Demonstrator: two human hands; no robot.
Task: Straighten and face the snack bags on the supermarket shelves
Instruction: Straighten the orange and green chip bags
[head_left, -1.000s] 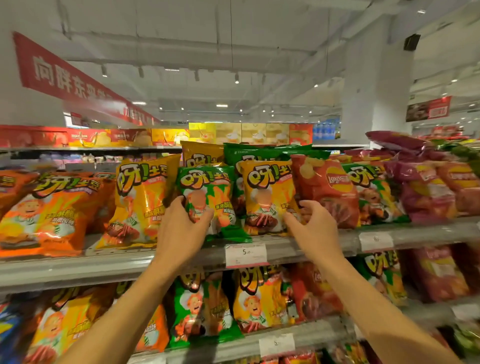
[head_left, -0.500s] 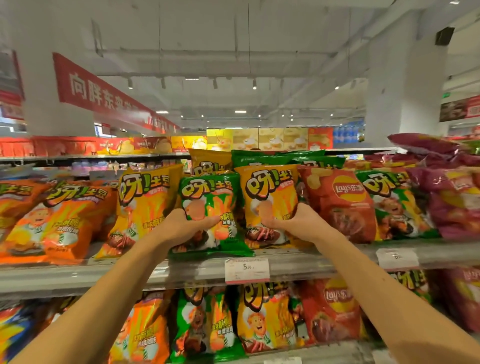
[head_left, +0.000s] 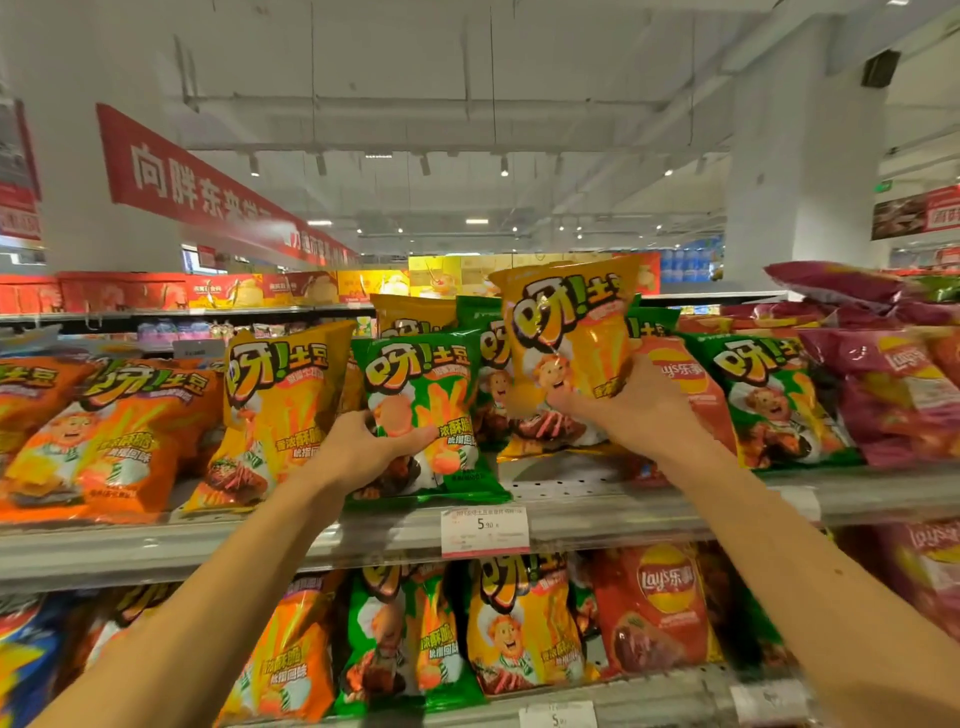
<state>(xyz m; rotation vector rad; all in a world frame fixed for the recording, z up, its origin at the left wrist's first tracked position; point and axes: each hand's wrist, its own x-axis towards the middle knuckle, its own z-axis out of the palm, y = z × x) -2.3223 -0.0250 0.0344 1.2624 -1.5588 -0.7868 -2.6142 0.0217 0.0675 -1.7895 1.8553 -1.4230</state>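
The yellow bag (head_left: 569, 338) is lifted clear of the shelf (head_left: 208, 545), raised above the row and tilted a little, its printed front toward the camera. The right hand (head_left: 631, 410) grasps it by the lower edge, fingers curled under and thumb across the front. Just left of the yellow bag stands the green bag (head_left: 426, 415), upright on the shelf, with the left hand (head_left: 363, 449) gripping its lower left corner, thumb laid over the face. Below the yellow bag a patch of bare perforated shelf shows, and that looks like the slot it belongs in.

To do this step well, the person would likely lower the yellow bag straight into that gap, bottom seam first, and stand it flush with the green bag's front so the logos line up along the shelf lip. The left hand is best kept steadying the green bag, since puffed bags topple when a neighbour is pushed in. A light hold is wise: the film is slippery and the contents crush.

The yellow bag is glossy, air-filled, with bold characters and a cartoon chef. Right of it sit a red bag (head_left: 685, 384) and another green one; further left lean a yellow bag and orange bags (head_left: 104, 441). A price tag (head_left: 485, 531) hangs below the green bag.
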